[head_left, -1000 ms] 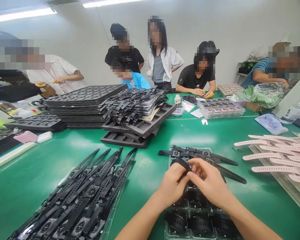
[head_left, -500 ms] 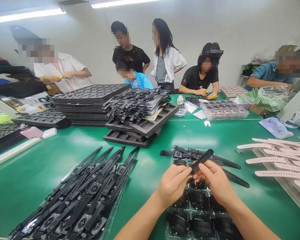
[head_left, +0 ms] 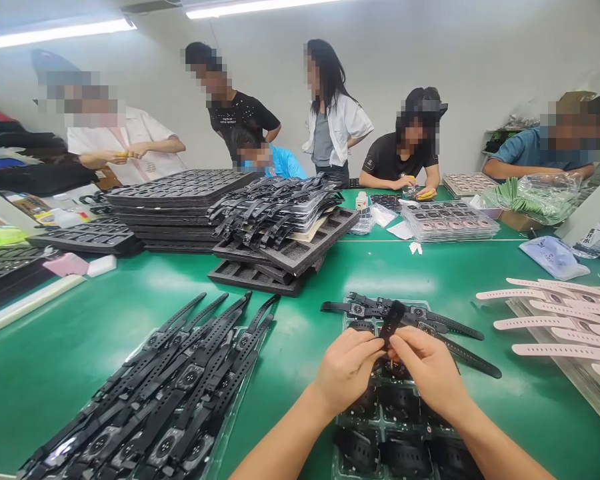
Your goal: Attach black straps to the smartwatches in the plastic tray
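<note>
My left hand point(head_left: 347, 369) and my right hand point(head_left: 429, 365) meet over a clear plastic tray point(head_left: 341, 460) of black watch bodies. Together they pinch a black watch strap point(head_left: 391, 321) that sticks up and away from my fingertips. Whatever sits between my fingers at the strap's lower end is hidden. Just beyond my hands, a few finished black watches point(head_left: 380, 308) with straps lie across the tray's far edge.
A tray of black strapped watches point(head_left: 170, 387) lies at the left. Pink-strapped watches point(head_left: 555, 320) lie at the right. Stacked black foam trays point(head_left: 180, 200) and a heap of straps point(head_left: 275, 210) stand mid-table. Several people work or stand around the far side of the green table point(head_left: 105, 320).
The strap has swung from lying low under my fingers to pointing up and right, then more upright and foreshortened. My hands stayed close together over the tray.
</note>
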`<state>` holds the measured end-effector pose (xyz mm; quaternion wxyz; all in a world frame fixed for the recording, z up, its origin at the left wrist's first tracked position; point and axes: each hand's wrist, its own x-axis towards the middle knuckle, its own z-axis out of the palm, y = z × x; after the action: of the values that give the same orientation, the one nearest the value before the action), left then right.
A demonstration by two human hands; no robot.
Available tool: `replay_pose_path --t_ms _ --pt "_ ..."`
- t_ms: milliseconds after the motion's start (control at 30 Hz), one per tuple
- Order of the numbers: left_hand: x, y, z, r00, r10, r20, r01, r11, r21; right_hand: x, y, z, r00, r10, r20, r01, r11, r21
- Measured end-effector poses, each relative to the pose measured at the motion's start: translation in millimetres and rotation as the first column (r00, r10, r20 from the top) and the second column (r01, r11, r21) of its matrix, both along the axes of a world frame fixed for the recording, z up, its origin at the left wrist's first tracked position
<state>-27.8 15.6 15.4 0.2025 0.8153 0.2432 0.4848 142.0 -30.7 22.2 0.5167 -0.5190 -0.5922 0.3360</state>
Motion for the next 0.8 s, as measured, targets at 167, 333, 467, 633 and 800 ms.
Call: replay_pose_path --t_ms 167,333,467,633,800 --pt "5.4 -5.2 8.9 0.959 0.072 0.276 0.151 0.693 -0.705 0.1 -2.4 -3.6 0.98 0.114 0.164 -0.122 0.992 0.041" --pt "4.5 1.7 5.9 0.878 0.22 0.426 0.248 0.552 -0.796 2.3 -5.3 1.7 0.98 0.044 0.193 -0.032 0.997 -0.067" --pt "0.5 1.2 9.4 0.898 0.002 0.439 0.361 0.566 -0.741 1.8 -7.9 9.1 0.982 0.086 0.168 -0.064 0.989 -0.135" --pt "-4.8 -4.3 13.1 0.887 -0.238 0.396 0.456 0.583 -0.672 1.2 -6.2 7.1 0.993 0.112 0.039 -0.108 0.989 -0.103" --pt "-4.0 -2.1 10.0 0.965 -0.096 0.245 0.241 0.693 -0.679 6.0 1.0 -2.7 0.944 -0.002 -0.329 -0.037 0.993 -0.11"
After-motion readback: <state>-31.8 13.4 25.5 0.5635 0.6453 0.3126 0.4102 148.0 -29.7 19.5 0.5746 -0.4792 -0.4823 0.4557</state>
